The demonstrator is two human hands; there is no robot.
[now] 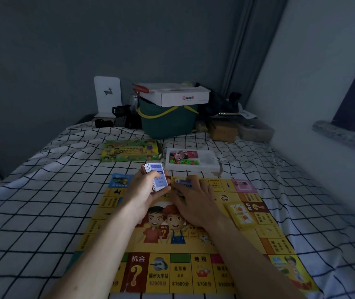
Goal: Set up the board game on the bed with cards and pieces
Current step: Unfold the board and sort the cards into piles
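A yellow game board lies flat on the checked bed sheet. My left hand grips a stack of blue-and-white cards above the board's far edge. My right hand reaches over the board's middle, its fingertips on a single blue card near the far edge. A yellow card deck rests on the board's right side. Behind the board sit a white tray with small coloured pieces and the green game box.
At the bed's head stand a green basket with a white cardboard box on top, dark items, a white stand and brown boxes. A wall and a window sill run along the right.
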